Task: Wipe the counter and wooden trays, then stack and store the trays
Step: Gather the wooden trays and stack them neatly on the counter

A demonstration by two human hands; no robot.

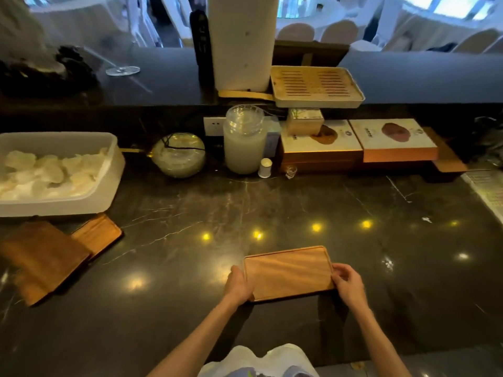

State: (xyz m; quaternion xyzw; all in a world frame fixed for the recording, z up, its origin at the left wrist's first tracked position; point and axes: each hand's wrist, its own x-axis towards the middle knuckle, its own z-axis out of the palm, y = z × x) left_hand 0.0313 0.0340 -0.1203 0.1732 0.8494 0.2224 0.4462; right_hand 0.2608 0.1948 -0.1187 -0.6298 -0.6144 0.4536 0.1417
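A small rectangular wooden tray [288, 272] lies flat on the dark marble counter [190, 268], near its front edge. My left hand [239, 285] grips the tray's left short end and my right hand [347, 284] grips its right short end. Two more wooden trays lie at the left: a darker one [40, 259] partly overlapping a lighter one [99, 234]. No cloth is visible.
A white tub of pale pieces [54, 172] stands at the back left. Along the back wall are a glass bowl [178, 155], a lidded glass jar [244, 140], a tiny white bottle [264, 167] and flat gift boxes [359, 144]. A slatted tea tray [315, 87] sits on the raised ledge.
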